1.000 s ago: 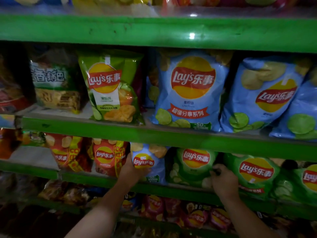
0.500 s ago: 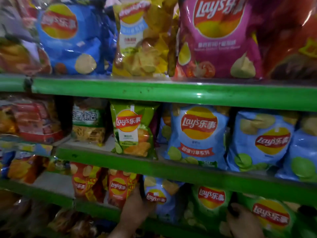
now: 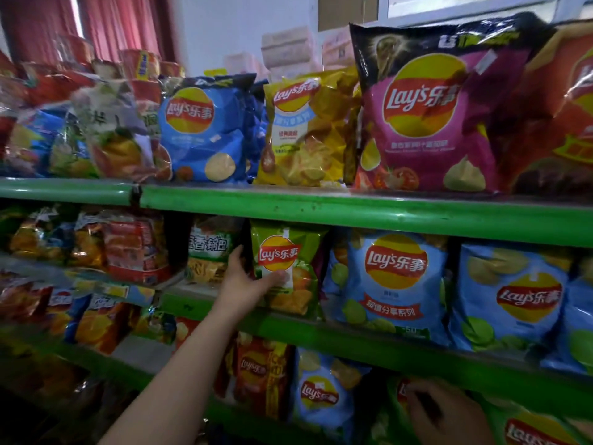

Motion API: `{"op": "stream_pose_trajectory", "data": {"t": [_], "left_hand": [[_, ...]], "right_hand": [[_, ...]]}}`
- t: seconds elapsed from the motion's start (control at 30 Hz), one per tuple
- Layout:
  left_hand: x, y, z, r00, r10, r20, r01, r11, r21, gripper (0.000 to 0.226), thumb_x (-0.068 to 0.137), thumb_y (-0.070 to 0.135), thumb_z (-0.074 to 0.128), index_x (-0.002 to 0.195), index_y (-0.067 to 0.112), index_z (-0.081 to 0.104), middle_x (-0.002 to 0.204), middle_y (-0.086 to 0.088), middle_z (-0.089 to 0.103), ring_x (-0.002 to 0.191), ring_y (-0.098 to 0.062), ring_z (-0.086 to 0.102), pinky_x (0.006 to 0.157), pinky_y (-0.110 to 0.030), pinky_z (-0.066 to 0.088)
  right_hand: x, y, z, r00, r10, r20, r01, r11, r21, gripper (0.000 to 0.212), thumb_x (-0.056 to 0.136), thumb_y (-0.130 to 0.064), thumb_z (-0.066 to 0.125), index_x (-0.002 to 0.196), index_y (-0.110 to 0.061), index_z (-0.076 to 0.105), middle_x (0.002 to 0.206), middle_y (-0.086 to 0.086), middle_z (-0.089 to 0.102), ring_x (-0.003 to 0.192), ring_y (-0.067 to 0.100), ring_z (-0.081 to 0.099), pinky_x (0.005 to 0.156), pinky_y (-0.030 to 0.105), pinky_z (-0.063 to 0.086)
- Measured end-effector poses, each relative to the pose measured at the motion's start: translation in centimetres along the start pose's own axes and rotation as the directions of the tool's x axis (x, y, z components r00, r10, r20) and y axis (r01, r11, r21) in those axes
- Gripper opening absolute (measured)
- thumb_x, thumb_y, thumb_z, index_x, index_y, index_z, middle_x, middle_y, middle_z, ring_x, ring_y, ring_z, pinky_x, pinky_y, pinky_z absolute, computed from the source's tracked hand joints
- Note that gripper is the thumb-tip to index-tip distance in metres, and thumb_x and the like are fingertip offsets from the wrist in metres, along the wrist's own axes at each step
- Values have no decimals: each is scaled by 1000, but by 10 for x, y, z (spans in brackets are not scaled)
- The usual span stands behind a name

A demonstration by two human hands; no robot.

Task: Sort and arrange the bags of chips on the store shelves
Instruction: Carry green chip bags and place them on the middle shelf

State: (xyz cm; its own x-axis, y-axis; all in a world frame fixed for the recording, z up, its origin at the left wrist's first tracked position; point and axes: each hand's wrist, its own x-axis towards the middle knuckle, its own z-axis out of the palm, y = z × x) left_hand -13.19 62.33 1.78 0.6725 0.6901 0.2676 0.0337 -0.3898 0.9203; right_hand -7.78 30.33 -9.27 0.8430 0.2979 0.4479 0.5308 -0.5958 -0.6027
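A small green Lay's bag (image 3: 285, 248) stands upright on the middle green shelf (image 3: 369, 342). My left hand (image 3: 247, 279) grips its left edge, thumb across the front and fingers behind. Right of it stand two large light-blue Lay's bags (image 3: 390, 284) (image 3: 510, 297). On the shelf below, my right hand (image 3: 444, 411) rests on a green Lay's bag (image 3: 526, 428), its fingers blurred; whether it grips is unclear. A small blue Lay's bag (image 3: 321, 393) and a red one (image 3: 256, 374) stand left of that hand.
The top shelf (image 3: 353, 207) carries blue (image 3: 205, 130), yellow (image 3: 305, 133), pink (image 3: 426, 114) and red (image 3: 561, 123) Lay's bags. Mixed snack packs (image 3: 134, 248) crowd the left side of each level. Cartons (image 3: 288, 49) and a red curtain (image 3: 106, 24) lie behind.
My view has tilted up to show the top shelf. My left hand rose from the lower shelf's small blue bag to the green bag on the middle shelf. My right hand stayed low.
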Motion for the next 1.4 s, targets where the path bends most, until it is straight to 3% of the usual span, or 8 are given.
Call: {"op": "stream_pose_trajectory", "data": {"t": [0.1, 0.4, 0.53, 0.73, 0.9, 1.07, 1.27, 1.4], "left_hand": [[15, -9, 4, 997, -26, 67, 26, 1000, -1, 117, 64, 42, 89, 153, 29, 14, 153, -7, 40, 136, -32, 42, 105, -48, 41], [-5, -7, 1, 995, 101, -14, -102, 983, -151, 74, 68, 26, 89, 129, 28, 47, 114, 4, 65, 104, -22, 63, 87, -44, 53], [-43, 4, 1, 987, 155, 37, -142, 962, -231, 61, 65, 37, 89, 110, 45, 49, 106, 10, 65, 94, -15, 66, 69, -33, 56], [-86, 12, 38, 949, 204, 241, -105, 923, -369, 70, 50, 55, 90, 110, 46, 56, 101, 7, 75, 87, -14, 73, 67, -32, 60], [-97, -1, 94, 882, 293, 369, -103, 884, -456, 40, 76, 36, 71, 103, 61, 56, 103, 18, 74, 94, -9, 71, 73, -33, 57], [-127, -8, 160, 790, 367, 491, -59, 843, -534, 33, 84, 35, 65, 118, 35, 64, 115, 2, 72, 104, -19, 68, 85, -42, 57], [-181, 13, 253, 652, 308, 693, 80, 880, -468, 27, 96, 4, 50, 100, 25, 66, 96, -9, 70, 87, -28, 66, 64, -21, 58], [-220, 33, 304, 567, 289, 772, 118, 898, -423, 22, 76, 34, 79, 94, 28, 67, 88, 1, 71, 93, -32, 66, 86, -44, 52]], "right_hand": [[3, -19, -5, 991, -136, 17, 134, 986, 98, 35, 68, -10, 86, 69, -38, 66, 74, -18, 66, 71, 0, 62, 64, 8, 45], [32, -60, -10, 983, -184, -2, 173, 922, 347, 34, 84, -9, 73, 85, -41, 63, 79, -19, 68, 78, -5, 63, 62, 7, 47], [50, -77, -14, 991, -118, 56, 68, 831, 552, 31, 84, -23, 75, 104, -41, 61, 106, -15, 68, 94, -3, 64, 76, 18, 53], [55, -88, -23, 986, -55, 156, -63, 747, 661, 83, 54, -74, 78, 123, -68, 32, 126, -33, 54, 114, -7, 57, 87, 24, 54], [31, -54, -58, 982, 126, 144, -191, 666, 721, 79, 50, -59, 88, 111, -72, 41, 111, -23, 69, 99, 3, 69, 80, 32, 59], [-15, 20, -115, 929, 368, 35, -265, 597, 758, 70, 56, -35, 92, 108, -53, 50, 96, -27, 71, 90, -6, 68, 73, 19, 57], [-89, 100, -195, 824, 558, -101, -240, 505, 829, 71, 45, -22, 93, 111, -25, 65, 105, 14, 75, 93, 36, 72, 72, 43, 59], [-140, 158, -256, 731, 649, -210, -175, 476, 862, 77, 40, -18, 96, 110, -22, 64, 96, 17, 76, 82, 37, 73, 61, 43, 59]]}}
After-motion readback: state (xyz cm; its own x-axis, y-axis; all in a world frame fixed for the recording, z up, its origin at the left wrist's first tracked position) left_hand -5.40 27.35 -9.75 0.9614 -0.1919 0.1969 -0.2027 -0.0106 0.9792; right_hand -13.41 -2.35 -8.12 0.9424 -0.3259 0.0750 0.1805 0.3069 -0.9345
